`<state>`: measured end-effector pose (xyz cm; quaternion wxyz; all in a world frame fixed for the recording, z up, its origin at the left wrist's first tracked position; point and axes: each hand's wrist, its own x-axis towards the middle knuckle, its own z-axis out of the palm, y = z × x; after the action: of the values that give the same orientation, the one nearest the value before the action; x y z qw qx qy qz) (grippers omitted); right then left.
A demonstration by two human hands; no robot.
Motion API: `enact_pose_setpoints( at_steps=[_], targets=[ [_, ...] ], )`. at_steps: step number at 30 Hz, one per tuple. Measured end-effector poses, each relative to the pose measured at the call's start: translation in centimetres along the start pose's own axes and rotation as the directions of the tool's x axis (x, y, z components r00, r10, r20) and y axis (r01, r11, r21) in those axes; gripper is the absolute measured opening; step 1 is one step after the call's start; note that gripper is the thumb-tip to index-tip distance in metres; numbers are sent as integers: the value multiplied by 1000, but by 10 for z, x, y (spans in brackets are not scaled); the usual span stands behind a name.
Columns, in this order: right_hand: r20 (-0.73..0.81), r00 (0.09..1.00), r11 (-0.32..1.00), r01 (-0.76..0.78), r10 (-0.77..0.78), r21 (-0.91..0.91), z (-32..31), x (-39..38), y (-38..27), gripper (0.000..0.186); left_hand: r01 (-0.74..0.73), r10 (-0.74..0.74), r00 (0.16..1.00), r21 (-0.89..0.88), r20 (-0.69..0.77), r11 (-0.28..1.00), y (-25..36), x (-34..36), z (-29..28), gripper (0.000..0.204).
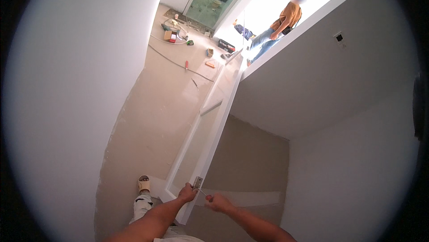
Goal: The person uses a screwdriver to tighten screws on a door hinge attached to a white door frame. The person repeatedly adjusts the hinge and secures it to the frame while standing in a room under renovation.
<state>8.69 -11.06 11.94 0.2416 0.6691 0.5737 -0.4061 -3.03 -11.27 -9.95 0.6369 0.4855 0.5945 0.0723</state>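
A white door (209, 152) with glazed panels stands edge-on in front of me. Set on its narrow edge is a small metal plate (198, 181); whether it is a hinge or a lock plate I cannot tell. My right hand (220, 203) is closed around the red handle of a screwdriver (208, 197), whose thin shaft points left toward the door edge just below the plate. Against that same edge, by the screwdriver's tip, my left hand (187, 192) has its fingers closed. What they pinch, if anything, is too small to make out.
Beyond the door, a red-handled tool (187, 65), an orange tool (210, 64), a cable (167, 57), a small box (170, 36) and a black toolbox (226, 45) lie on the floor. A person (286, 21) is in the bright opening. Walls rise on both sides.
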Motion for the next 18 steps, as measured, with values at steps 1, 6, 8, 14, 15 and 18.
enact_pose_setpoints(
  at_steps=[1, 6, 8, 14, 15, 18],
  targets=[
    [-9, 976, 918, 202, -218, -340, -2, -9, -11, 26, 9, -9, 1000, 13, 20, 1000, 4, -2, -5, 55],
    [-77, 971, 779, 132, -225, -613, -10, -14, -27, 24, 6, -7, 999, 12, 51, 1000, -5, 5, -1, 58],
    [-35, 971, 854, 191, -237, -485, -11, -4, -20, 25, -78, 71, 992, 68, 102, 995, -11, 6, -2, 63],
    [364, 737, 330, -610, 569, 720, -32, -5, -19, 25, 5, 2, 995, -68, 101, 998, -9, -14, 8, 48],
    [50, 870, 758, -454, 490, 469, -24, -10, -25, 26, -8, 16, 998, -120, 66, 993, -6, -15, -3, 48],
    [-269, 944, 882, 43, -189, -470, -12, -18, -30, 27, -24, 27, 999, -119, 27, 993, -1, -16, -13, 48]
  ],
)
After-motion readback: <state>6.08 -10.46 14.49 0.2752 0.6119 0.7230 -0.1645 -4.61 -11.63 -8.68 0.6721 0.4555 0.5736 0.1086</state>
